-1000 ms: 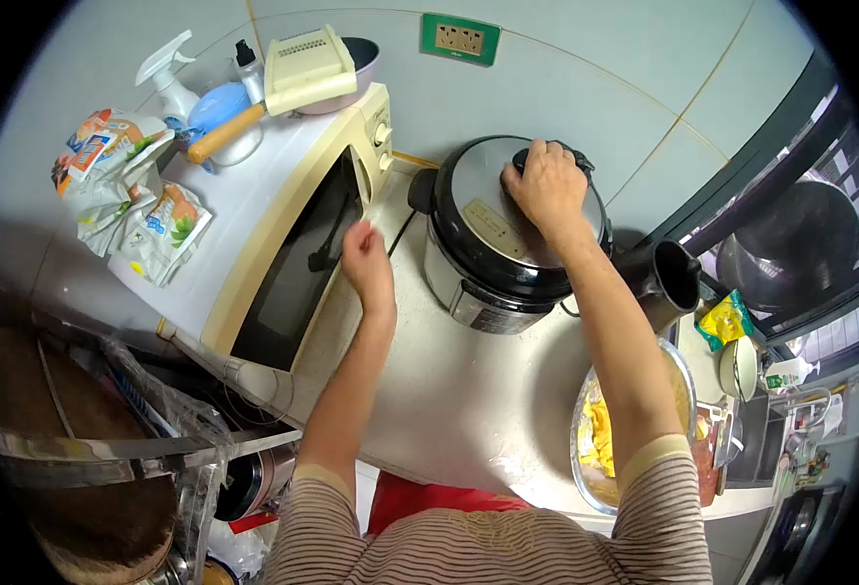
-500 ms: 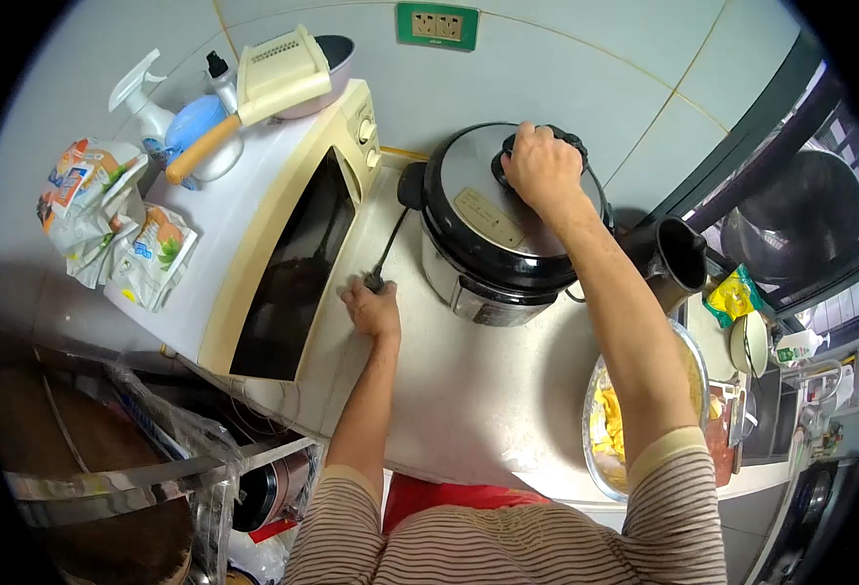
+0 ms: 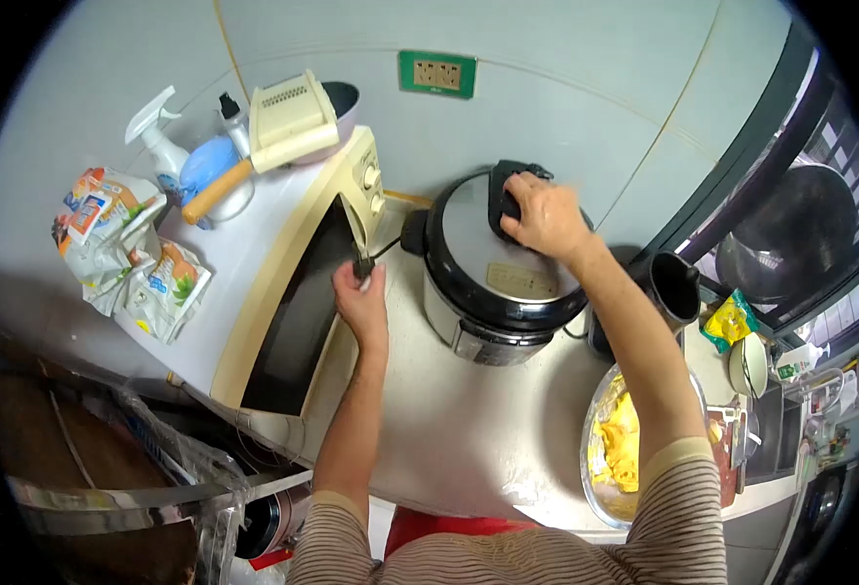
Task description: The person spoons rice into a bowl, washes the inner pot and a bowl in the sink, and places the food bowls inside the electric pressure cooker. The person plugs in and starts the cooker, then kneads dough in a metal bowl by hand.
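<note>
My right hand (image 3: pixel 545 216) is closed around the black lid handle (image 3: pixel 504 200) of an electric pressure cooker (image 3: pixel 493 336). The cooker's silver lid (image 3: pixel 461 219) sits on its body, with a label (image 3: pixel 522 280) toward me. In front of the microwave door, my left hand (image 3: pixel 361 302) pinches a black power plug (image 3: pixel 363 267). Its cord (image 3: pixel 388 248) runs toward the cooker's left side.
A cream microwave (image 3: pixel 239 346) stands at left, carrying a grater (image 3: pixel 295 112), a spray bottle (image 3: pixel 159 136) and packets (image 3: pixel 108 229). A green-framed wall socket (image 3: pixel 437 74) is behind. At right are a black jug (image 3: pixel 671 288) and a bowl (image 3: pixel 590 468) with yellow food.
The lid has turned counterclockwise under my right hand, swinging its handle and label round. My left hand has lifted the plug toward the microwave. The view has tilted up slightly.
</note>
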The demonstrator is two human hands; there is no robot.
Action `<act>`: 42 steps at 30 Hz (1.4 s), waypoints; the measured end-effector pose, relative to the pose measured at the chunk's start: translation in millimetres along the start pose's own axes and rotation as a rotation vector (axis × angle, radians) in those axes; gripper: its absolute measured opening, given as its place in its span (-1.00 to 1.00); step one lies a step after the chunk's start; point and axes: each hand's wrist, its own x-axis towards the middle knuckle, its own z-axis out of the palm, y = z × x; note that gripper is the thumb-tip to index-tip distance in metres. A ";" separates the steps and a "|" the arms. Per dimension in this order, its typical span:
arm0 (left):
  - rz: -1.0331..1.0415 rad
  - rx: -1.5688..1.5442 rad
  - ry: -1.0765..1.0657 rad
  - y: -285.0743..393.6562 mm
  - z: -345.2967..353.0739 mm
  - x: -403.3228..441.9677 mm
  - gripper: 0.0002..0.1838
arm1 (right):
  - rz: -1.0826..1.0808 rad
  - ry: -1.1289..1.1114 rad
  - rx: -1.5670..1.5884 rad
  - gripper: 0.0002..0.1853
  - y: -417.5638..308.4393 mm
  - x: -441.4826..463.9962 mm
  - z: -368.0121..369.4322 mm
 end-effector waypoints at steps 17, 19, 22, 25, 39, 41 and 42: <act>0.155 -0.339 -0.402 128.9 180.7 144.0 -0.68 | 0.111 -0.066 0.177 -0.61 0.4 1.6 -10.1; 0.183 -0.313 -0.402 135.5 184.9 144.7 -0.67 | 0.114 -0.109 0.315 -0.55 7.7 5.9 -14.7; 0.194 -0.250 -0.380 135.7 187.6 145.0 -0.70 | 0.099 -0.090 0.316 -0.62 16.2 35.3 -19.1; 0.180 -0.355 -0.380 123.7 189.7 149.4 -0.78 | 0.001 0.087 0.178 -0.65 16.5 67.8 -0.7; 0.135 -0.586 -0.448 121.6 180.4 151.0 -0.98 | -0.116 0.101 -0.265 -0.42 6.8 120.1 36.1; 0.103 -0.577 -0.516 122.1 178.3 157.1 -0.97 | -0.111 0.081 -0.319 -0.43 4.5 122.1 33.2; 0.086 -0.597 -0.544 124.3 176.3 159.0 -0.96 | -0.116 0.070 -0.330 -0.45 5.9 123.0 32.2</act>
